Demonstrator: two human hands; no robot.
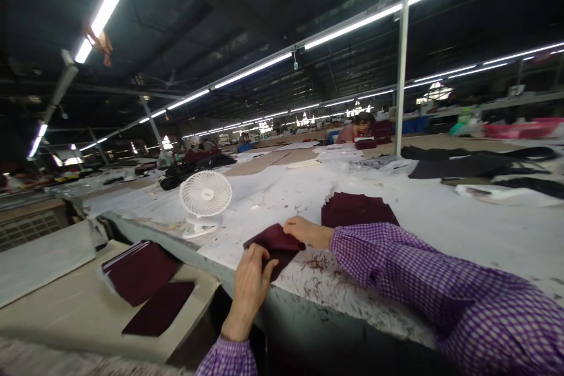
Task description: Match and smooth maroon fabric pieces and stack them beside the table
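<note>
A maroon fabric piece [275,241] lies at the front edge of the white-covered table, partly folded or lifted. My left hand [252,276] rests on its near left side, fingers bent over the cloth and thumb reaching to the right. At its upper right corner, my right hand [307,231] pinches the cloth between thumb and fingers. Behind my right forearm sits a stack of maroon fabric pieces [356,210], its lower part hidden by the sleeve. Dark red thread scraps [318,263] are scattered beside the piece.
A small white fan [205,197] stands left of my hands. On a lower beige surface [66,305] to the left lie a maroon stack [140,272] and a single maroon piece [158,308]. A metal post [403,59] rises behind the table; dark fabric [462,165] lies far right.
</note>
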